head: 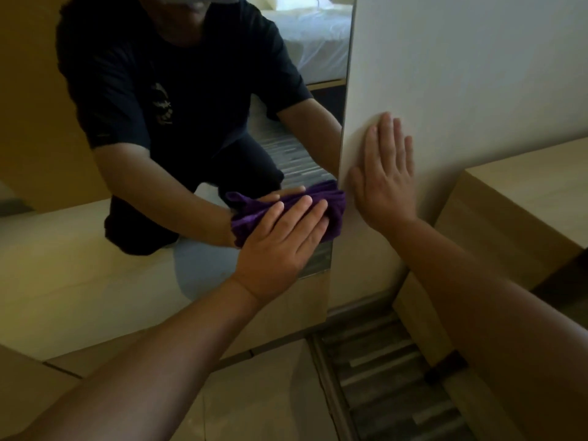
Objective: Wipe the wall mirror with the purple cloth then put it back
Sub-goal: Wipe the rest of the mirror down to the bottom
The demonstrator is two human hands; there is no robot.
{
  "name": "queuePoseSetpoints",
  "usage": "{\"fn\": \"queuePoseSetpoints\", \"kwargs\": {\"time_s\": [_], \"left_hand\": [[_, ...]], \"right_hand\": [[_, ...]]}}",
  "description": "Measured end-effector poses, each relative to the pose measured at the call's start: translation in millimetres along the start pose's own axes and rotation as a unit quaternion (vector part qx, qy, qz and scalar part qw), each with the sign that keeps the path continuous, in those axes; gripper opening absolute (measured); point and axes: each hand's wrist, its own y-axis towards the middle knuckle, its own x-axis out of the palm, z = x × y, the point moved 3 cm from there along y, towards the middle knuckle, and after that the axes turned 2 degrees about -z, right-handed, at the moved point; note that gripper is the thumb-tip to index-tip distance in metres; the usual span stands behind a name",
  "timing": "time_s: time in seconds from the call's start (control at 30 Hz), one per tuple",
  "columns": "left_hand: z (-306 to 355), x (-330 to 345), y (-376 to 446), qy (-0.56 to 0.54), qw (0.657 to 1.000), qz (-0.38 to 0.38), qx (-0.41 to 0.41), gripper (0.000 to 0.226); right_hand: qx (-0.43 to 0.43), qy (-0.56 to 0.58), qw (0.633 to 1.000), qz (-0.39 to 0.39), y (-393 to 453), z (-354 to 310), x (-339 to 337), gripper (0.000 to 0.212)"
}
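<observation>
The mirror (191, 122) is smooth, glossy glass with a thin, dull metal-looking edge. The cloth (331, 198) is purple, soft and fuzzy with a matt nap, bunched into folds. The wall (477, 74) beside the mirror is painted off-white, matt, with a faint fine grain. The cabinet (525, 198) at the right is pale wood-look board with a flat, low-sheen finish. The floor (254, 393) is smooth, slightly shiny tile, and next to it a rug (381, 377) shows coarse, grey woven stripes.
</observation>
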Motion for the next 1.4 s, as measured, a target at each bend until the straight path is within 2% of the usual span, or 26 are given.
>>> {"fn": "queuePoseSetpoints", "kwargs": {"time_s": [0.17, 0.4, 0.5, 0.63, 0.7, 0.8, 0.83, 0.87, 0.9, 0.93, 1.0, 1.03, 1.07, 1.1, 1.17, 1.23, 1.3, 1.4], "left_hand": [[35, 39, -36, 0.023, 0.998, -0.027, 0.046, 0.039], [68, 76, -96, 0.009, 0.982, -0.14, 0.127, 0.045], [67, 77, -108, 0.0, 0.968, -0.187, 0.169, 0.047], [57, 56, -125, -0.033, 0.947, -0.259, 0.19, 0.04], [49, 35, -131, -0.075, 0.936, -0.319, 0.13, 0.051], [32, -5, -148, -0.15, 0.926, -0.337, -0.086, 0.074], [25, -18, -157, -0.174, 0.918, -0.311, -0.176, 0.076], [17, -33, -170, -0.218, 0.894, -0.27, -0.284, 0.072], [6, -51, -181, -0.273, 0.837, -0.233, -0.413, 0.064], [-4, -69, -191, -0.318, 0.754, -0.2, -0.539, 0.056], [-22, -92, -218, -0.361, 0.554, -0.13, -0.739, 0.046], [-30, -100, -230, -0.366, 0.454, -0.08, -0.809, 0.04], [-39, -106, -242, -0.363, 0.369, -0.028, -0.855, 0.035], [-46, -112, -253, -0.361, 0.301, 0.023, -0.883, 0.031], [-56, -123, -264, -0.354, 0.216, 0.106, -0.904, 0.024], [-59, -134, -269, -0.357, 0.16, 0.166, -0.905, 0.019], [-61, -141, -275, -0.37, 0.124, 0.228, -0.892, 0.021], [-67, -146, -294, -0.349, 0.091, 0.29, -0.886, 0.031]], "right_hand": [[-0.035, 0.003, 0.998, 0.06, 1, 5, 7, 0.059], [-0.047, -0.009, 0.995, 0.093, 3, 10, 14, 0.06], [-0.04, -0.012, 0.996, 0.072, 2, 9, 10, 0.061], [-0.021, -0.017, 1.0, -0.006, -1, 6, 2, 0.064], [-0.005, -0.014, 0.999, -0.046, 0, 3, -5, 0.066], [0.029, 0.036, 0.994, -0.104, -2, -5, -23, 0.065], [0.038, 0.061, 0.991, -0.111, -5, -11, -33, 0.064], [0.036, 0.081, 0.99, -0.108, -10, -21, -42, 0.062], [0.016, 0.094, 0.991, -0.09, -15, -35, -52, 0.062], [-0.02, 0.104, 0.992, -0.062, -21, -53, -61, 0.061], [-0.114, 0.118, 0.986, -0.017, -26, -97, -71, 0.06], [-0.155, 0.112, 0.982, -0.012, -23, -120, -73, 0.059], [-0.191, 0.102, 0.976, -0.011, -17, -144, -73, 0.058], [-0.226, 0.094, 0.969, 0.0, -10, -166, -74, 0.056], [-0.296, 0.089, 0.95, 0.039, 5, -206, -73, 0.048], [-0.361, 0.061, 0.93, 0.045, 18, -239, -65, 0.041], [-0.42, 0.032, 0.905, 0.054, 25, -263, -56, 0.042], [-0.475, 0.007, 0.878, 0.051, 30, -288, -49, 0.054]]}}
